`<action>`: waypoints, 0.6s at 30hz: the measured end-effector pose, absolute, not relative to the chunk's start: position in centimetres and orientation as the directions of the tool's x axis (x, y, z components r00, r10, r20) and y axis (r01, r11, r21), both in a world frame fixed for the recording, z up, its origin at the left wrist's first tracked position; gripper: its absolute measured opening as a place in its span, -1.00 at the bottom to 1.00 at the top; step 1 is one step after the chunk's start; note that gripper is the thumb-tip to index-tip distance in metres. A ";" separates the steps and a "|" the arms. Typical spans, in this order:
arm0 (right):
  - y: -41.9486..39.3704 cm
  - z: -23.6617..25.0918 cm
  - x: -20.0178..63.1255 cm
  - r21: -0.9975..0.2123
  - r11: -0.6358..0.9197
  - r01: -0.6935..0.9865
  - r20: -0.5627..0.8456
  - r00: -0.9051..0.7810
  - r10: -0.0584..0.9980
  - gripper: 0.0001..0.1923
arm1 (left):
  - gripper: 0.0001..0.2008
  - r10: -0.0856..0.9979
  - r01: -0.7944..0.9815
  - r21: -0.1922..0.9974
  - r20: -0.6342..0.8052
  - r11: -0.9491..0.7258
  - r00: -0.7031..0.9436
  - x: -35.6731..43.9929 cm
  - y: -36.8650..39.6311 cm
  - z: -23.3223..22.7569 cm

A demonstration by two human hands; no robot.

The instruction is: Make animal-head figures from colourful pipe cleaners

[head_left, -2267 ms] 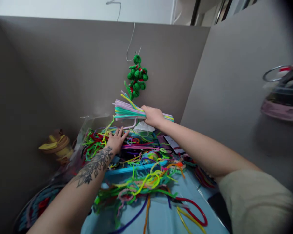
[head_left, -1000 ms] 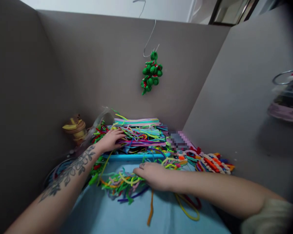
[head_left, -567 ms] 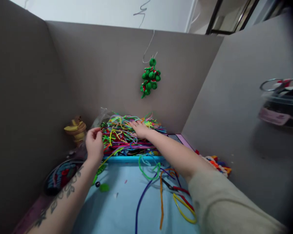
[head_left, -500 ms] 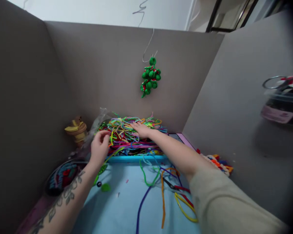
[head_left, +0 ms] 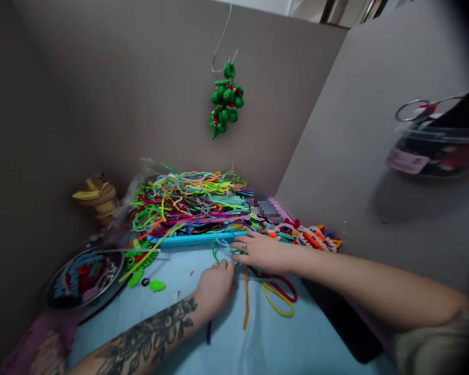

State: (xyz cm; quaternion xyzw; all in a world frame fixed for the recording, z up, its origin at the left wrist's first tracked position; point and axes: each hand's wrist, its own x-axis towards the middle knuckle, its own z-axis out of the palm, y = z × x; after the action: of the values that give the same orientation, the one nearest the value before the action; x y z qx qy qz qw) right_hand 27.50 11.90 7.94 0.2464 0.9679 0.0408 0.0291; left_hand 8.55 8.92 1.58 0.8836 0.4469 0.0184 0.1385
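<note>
Both hands have dropped back from the heaped pile to the near strip of the mat since half a second ago, and the head has tipped down with them. Largest in view, the grey partition walls (head_left: 140, 94) box the desk in, smooth and matte. Below them the pale blue mat (head_left: 297, 344) lies flat and slightly glossy. At twelve o'clock from the hands sits the pile of pipe cleaners (head_left: 187, 200), a fuzzy, wiry tangle of many colours heaped behind a turquoise tray edge (head_left: 187, 239). At one o'clock lies a braided, multicoloured strip (head_left: 308, 237); at nine o'clock a round dish (head_left: 84, 273) holds looped pieces, with small green bits (head_left: 156, 285) beside it. High at twelve o'clock a knobbly green ornament (head_left: 224, 99) hangs from a wire hook. The right hand (head_left: 263, 252) lies palm down, fingers spread loosely over the stems, pressing rather than gripping. The left hand (head_left: 214, 286) is half curled with fingertips pinching toward the same spot; whether it has closed on a stem cannot be told. The loose pipe cleaners (head_left: 275, 297) lie right under and just at five o'clock of the hands: an orange stem (head_left: 246, 299) runs long-axis from twelve to six o'clock, between the two hands and touching neither clearly, while red and yellow loops curl beneath the right wrist, so the right hand is nearer those and the left nearer the orange one.
</note>
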 end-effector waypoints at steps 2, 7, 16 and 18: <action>11.9 6.7 28.2 0.149 0.837 0.527 -0.035 -0.843 0.537 -0.70 | -0.72 0.804 0.812 0.222 -0.152 -0.540 0.575 8.5 9.3 1.5; 12.5 5.7 28.6 0.204 0.761 0.616 -0.065 -0.767 0.638 -0.75 | -0.81 0.811 0.798 0.305 -0.118 -0.520 0.573 5.2 9.6 2.8; 11.7 6.4 29.4 0.173 0.587 0.791 0.071 -0.604 0.794 -0.68 | -0.75 0.762 0.852 0.193 0.571 -0.487 0.306 -0.2 16.5 12.8; 11.5 6.3 29.2 0.173 0.502 0.847 0.105 -0.523 0.846 -0.63 | -0.76 0.750 0.868 0.113 0.565 -0.483 0.344 0.9 19.4 14.2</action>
State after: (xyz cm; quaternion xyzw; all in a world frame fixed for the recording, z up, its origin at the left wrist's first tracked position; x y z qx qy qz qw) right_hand 29.24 11.47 6.25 0.4884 0.8667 0.1016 -0.0032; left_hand 0.92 19.40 14.17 0.8132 0.4975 0.2834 -0.1041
